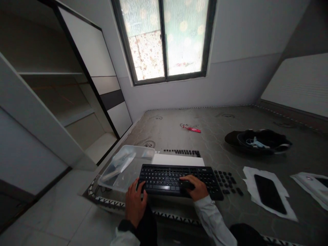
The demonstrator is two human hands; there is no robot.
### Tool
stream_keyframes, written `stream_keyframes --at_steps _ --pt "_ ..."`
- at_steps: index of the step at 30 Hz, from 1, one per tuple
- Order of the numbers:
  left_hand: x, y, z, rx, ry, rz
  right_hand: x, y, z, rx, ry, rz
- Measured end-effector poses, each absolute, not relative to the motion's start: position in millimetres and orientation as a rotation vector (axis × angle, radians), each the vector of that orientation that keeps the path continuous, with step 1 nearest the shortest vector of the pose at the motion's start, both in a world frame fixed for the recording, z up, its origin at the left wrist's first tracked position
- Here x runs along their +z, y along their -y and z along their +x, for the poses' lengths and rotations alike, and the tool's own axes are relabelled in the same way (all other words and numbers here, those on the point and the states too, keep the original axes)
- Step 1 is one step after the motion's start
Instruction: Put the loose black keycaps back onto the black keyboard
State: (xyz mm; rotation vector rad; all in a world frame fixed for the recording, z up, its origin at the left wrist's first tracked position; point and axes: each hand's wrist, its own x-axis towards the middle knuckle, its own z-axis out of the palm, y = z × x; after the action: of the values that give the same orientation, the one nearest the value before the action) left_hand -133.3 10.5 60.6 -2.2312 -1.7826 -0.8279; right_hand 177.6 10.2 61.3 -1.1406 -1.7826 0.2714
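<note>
A black keyboard lies near the mattress edge in front of me, some of its keys removed. My left hand is closed on its left front corner, thumb and fingers against the edge. My right hand is over the right half of the keys, fingers wrapped round a small, dark, rounded object pressed close to them. Its kind I cannot make out. Loose black keycaps are spread to the right of the keyboard. More keycaps stand in rows behind a white sheet or flat box.
At the left is a clear plastic tray with a plastic bag inside. A red tool lies further back. To the right are a dark cap, a black phone on a white cloth and a white box. A wardrobe stands left.
</note>
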Motion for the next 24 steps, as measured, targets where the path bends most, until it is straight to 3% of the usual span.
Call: stream_keyframes --at_steps 14,24 --pt "121.0 -2.3 -21.1 -0.899 1.529 -2.925 53.1 -13.4 179.5 0.461 1.803 -1.185" --pt "121.0 -11.1 -2.4 -0.969 1.592 -2.986 53.6 -13.6 176.3 0.39 1.659 -1.232"
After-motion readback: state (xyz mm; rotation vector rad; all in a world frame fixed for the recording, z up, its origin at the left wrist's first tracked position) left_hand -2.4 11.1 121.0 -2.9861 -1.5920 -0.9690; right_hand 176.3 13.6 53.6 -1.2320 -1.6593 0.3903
